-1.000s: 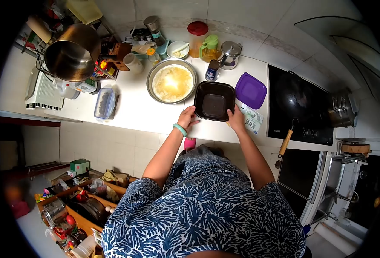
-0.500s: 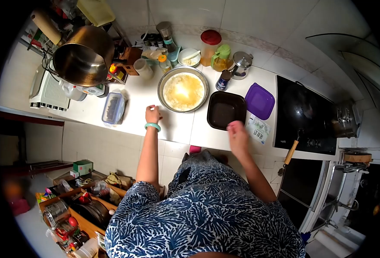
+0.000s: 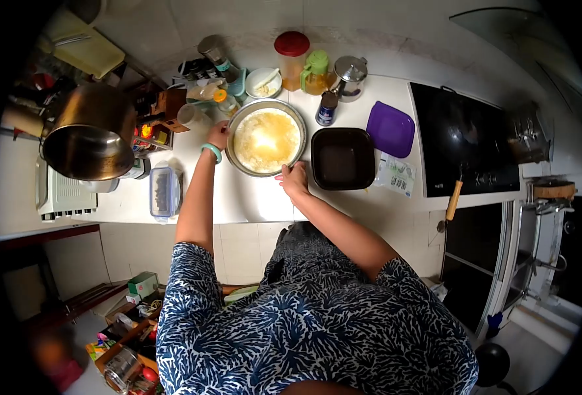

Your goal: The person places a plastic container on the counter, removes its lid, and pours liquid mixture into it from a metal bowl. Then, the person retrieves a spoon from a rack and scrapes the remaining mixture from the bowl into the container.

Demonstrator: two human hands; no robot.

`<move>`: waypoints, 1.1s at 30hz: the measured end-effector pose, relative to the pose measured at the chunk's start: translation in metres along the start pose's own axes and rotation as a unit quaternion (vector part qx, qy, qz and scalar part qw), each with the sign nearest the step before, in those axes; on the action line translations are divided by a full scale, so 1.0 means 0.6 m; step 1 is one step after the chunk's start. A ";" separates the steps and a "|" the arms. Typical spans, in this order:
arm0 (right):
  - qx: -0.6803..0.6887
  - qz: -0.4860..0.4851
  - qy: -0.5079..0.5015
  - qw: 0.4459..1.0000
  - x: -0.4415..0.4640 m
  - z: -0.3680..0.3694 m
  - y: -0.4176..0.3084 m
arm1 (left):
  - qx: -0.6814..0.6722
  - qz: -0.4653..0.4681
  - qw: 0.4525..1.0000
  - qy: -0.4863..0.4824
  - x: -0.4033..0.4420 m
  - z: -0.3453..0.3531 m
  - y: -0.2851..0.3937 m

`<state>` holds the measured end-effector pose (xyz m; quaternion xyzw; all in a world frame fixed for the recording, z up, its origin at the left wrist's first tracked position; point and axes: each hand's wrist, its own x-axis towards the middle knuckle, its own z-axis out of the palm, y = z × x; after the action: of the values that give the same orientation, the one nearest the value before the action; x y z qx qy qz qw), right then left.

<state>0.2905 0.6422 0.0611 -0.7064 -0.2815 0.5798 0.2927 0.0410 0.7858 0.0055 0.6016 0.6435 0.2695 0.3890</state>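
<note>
A round metal basin (image 3: pixel 230 148) stands on the counter, holding a pale, wet mixture (image 3: pixel 266 139) with a yellowish liquid on top. My left hand (image 3: pixel 218 135), with a pale green bangle (image 3: pixel 212 153) on its wrist, grips the basin's left rim. At the lower right rim, my right hand (image 3: pixel 294 178) has its fingers closed against the basin's edge. Just right of that hand is a dark square container (image 3: pixel 342 159). A purple lid (image 3: pixel 391 129) and a white printed packet (image 3: pixel 396 175) lie beyond it.
A large pot (image 3: pixel 88 135) juts out at upper left. Near it sits a clear lidded box (image 3: pixel 165 191). Along the wall are a white bowl (image 3: pixel 263 83), a red-lidded jug (image 3: pixel 291 60), a green-lidded pitcher (image 3: pixel 315 72) and a dark jar (image 3: pixel 326 108). A wok (image 3: pixel 453 141) sits on the black stove.
My left hand has moved from the counter up to the basin's left rim. My right hand has left the dark container's corner and come left to the basin. The whole view has shifted slightly.
</note>
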 end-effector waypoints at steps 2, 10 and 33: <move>-0.019 -0.005 0.012 1.000 -0.012 -0.002 -0.005 | 0.062 0.045 0.997 0.028 -0.003 -0.001 0.007; 0.039 -0.053 -0.001 0.998 -0.022 -0.002 -0.008 | -0.036 -0.098 0.993 -0.060 -0.023 -0.038 0.008; 0.196 -0.121 -0.163 0.959 -0.204 -0.123 -0.012 | -0.230 -0.079 0.963 -0.114 -0.270 -0.135 0.216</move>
<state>0.3422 0.5500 0.1580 -0.4915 -0.2896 0.6910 0.4439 0.0429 0.6530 0.1844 0.4703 0.5610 0.3078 0.6077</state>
